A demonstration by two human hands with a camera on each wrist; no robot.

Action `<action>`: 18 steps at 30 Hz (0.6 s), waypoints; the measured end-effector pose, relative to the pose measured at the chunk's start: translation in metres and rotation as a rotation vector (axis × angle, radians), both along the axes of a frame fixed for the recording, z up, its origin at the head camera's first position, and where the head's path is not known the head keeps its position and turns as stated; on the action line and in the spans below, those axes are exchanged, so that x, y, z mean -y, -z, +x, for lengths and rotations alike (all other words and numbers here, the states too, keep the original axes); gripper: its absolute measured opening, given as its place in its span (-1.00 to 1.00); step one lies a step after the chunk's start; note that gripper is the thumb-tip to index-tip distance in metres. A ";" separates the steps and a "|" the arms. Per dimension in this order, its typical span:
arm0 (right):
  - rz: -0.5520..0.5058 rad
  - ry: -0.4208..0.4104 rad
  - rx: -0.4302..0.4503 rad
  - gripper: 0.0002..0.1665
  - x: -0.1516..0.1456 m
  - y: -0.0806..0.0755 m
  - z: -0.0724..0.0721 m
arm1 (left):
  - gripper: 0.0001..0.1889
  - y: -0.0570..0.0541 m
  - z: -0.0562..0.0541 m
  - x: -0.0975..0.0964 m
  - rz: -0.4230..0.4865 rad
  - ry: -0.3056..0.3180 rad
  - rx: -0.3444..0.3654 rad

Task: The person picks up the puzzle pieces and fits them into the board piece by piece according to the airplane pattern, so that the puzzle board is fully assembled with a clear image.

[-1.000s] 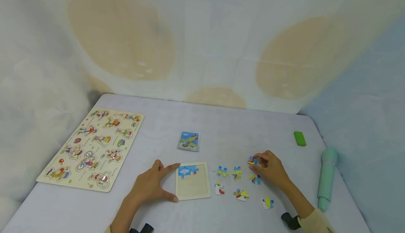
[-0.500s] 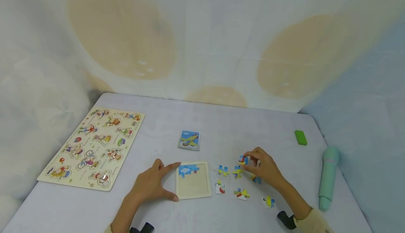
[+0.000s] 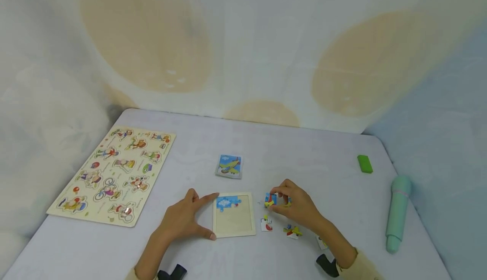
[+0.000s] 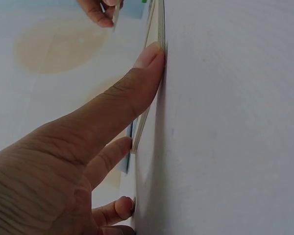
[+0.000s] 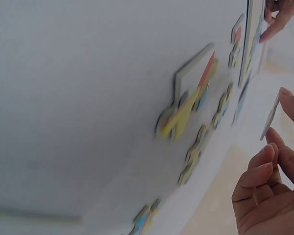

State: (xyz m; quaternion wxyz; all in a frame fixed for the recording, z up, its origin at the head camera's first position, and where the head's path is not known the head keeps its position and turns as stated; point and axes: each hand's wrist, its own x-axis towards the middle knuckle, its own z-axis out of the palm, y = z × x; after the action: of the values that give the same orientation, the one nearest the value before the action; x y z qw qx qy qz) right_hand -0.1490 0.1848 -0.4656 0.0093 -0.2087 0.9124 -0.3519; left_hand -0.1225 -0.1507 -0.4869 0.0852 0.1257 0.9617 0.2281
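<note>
White cloth (image 3: 258, 30) w/ big tan blotches is hanging behind a white-covered table (image 3: 190, 144). Far L, a cream board (image 3: 112, 176) w/ printed figures is lying flat. Next, the L hand (image 3: 180, 220) is resting by a light wooden tray (image 3: 234, 225), thumb & index spread wide, tips touching the tray's L edge near its two corners; it's touching only, not gripping. Joined blue pcs (image 3: 228, 202) are sitting inside the tray, in its far L corner. Behind the tray, a plane pic card (image 3: 229, 166) is lying on the table.

Just R of the tray, the R hand (image 3: 298, 206) is pinching a puzzle pc (image 3: 270, 200) by its edges, thumb & index apart by abt the pc's width. R wrist cam is showing that pc edge-on, off the table. Nearer the body, a red-white pc (image 3: 266, 223) & a yellow-red pc (image 3: 292, 231) are lying loose; another pc (image 3: 321, 242) is partly hiding behind the R forearm. Far R, a green block (image 3: 365, 164) is lying near the back, w/ a mint tube (image 3: 398, 212) by the table's R edge.
</note>
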 end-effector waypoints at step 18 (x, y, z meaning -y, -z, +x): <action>0.140 -0.070 0.016 -0.68 0.046 0.007 -0.010 | 0.09 -0.002 0.000 0.000 -0.006 0.005 -0.014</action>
State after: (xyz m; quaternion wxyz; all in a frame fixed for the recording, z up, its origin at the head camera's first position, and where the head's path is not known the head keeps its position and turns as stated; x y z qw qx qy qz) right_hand -0.1589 0.1393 -0.4728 0.0436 -0.2362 0.9269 -0.2883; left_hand -0.1230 -0.1508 -0.4851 0.0793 0.1295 0.9626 0.2242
